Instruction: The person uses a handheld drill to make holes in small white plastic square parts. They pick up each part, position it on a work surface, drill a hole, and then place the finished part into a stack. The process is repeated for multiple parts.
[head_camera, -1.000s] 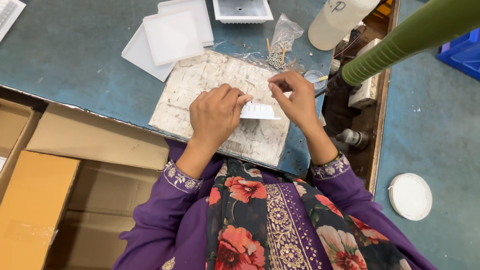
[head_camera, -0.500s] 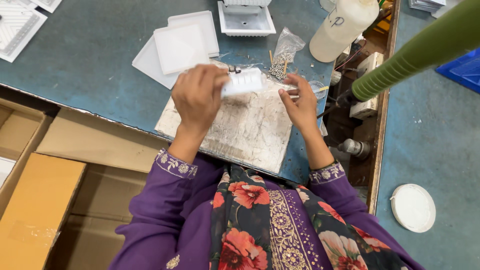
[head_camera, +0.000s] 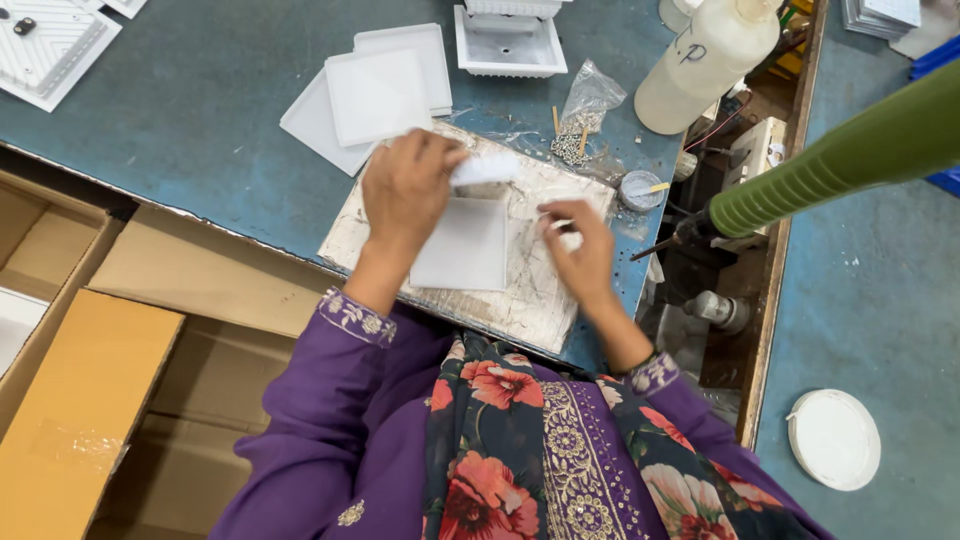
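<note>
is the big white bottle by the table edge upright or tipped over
Upright. The white bottle stands on its base on the blue table, neck pointing up towards the camera.

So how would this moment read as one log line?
left hand: holds white piece | right hand: over board | white square: on board

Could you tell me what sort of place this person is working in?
Probably a small assembly workshop. Stacked white square plates lie on a worn blue workbench, a bag of small metal parts sits by the work board, and cardboard cartons stand beside it.
</note>
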